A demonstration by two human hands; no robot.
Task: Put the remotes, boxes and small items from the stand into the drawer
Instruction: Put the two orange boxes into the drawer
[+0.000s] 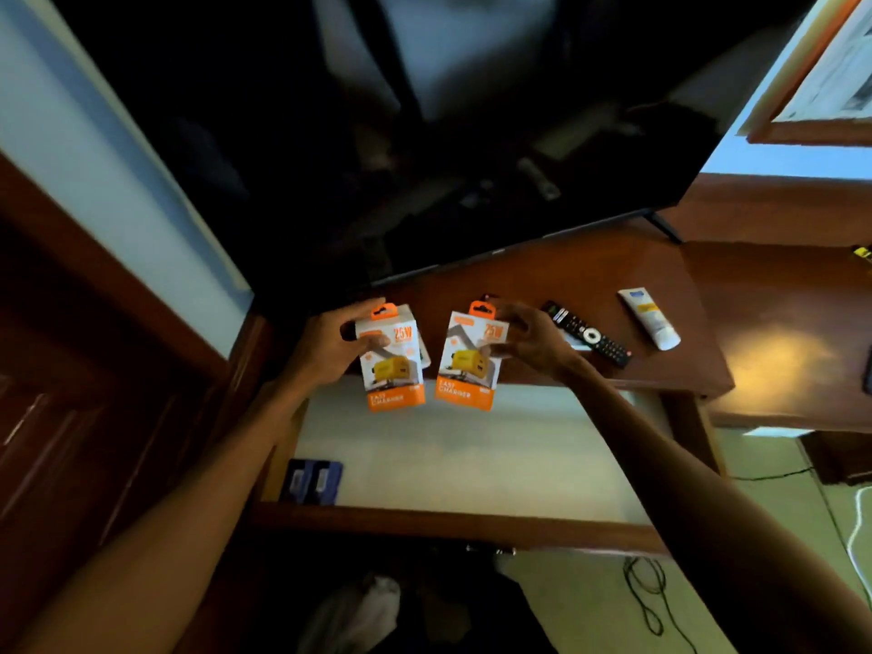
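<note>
Dark wooden stand (660,285) | open pale-lined wooden drawer (472,460) below | left hand (330,342) grips white-and-orange charger box (394,365) over drawer | right hand (533,339) grips matching second charger box (469,365) | long black remote (587,333), white tube (649,317) on stand.

We see a dark TV (424,134) filling the upper middle, its screen showing only dim reflections, with a thin black foot (665,227) at its right end. Behind it on the left, a pale blue wall (94,158) meets dark wood panelling (71,394). At the top right hangs a wood-framed picture (830,82). Below, on the pale green floor (590,601), we find 1 black cable (646,592) lying in loops and, at the right edge, a white cable (856,526).
</note>
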